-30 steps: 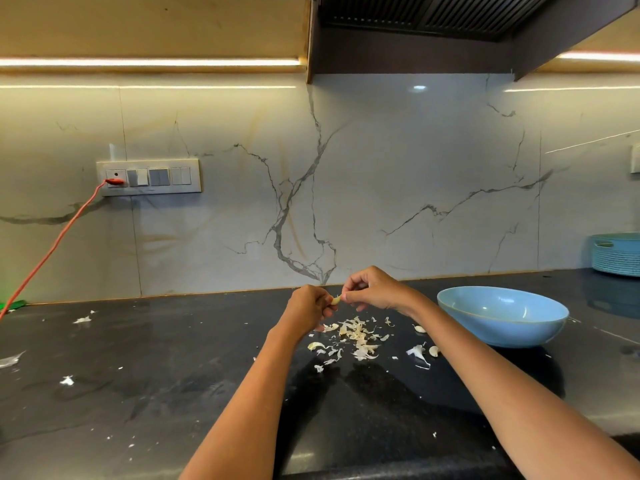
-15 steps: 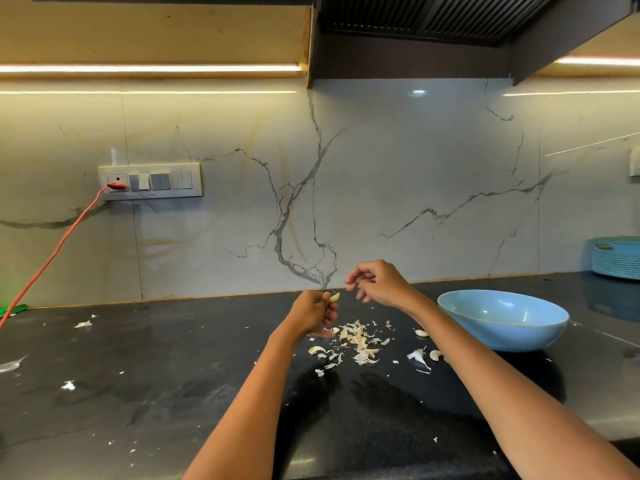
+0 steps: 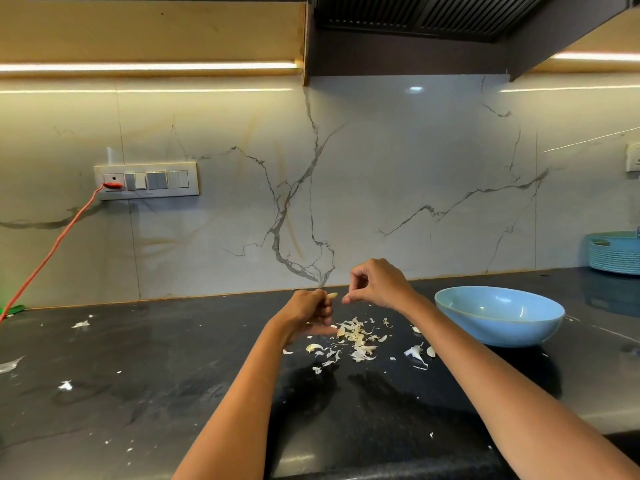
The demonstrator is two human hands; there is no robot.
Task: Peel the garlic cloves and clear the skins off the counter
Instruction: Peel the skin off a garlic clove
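Garlic clove [image 3: 331, 295] pinched in left hand [image 3: 309, 311]; right hand [image 3: 377, 284] curled beside it (no writing readable).

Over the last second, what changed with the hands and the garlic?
The right hand let go of the garlic clove and drew slightly away to the right, fingers curled; whether it pinches a bit of skin is unclear. The left hand still grips the clove. The skins on the counter and the blue bowl stayed put.
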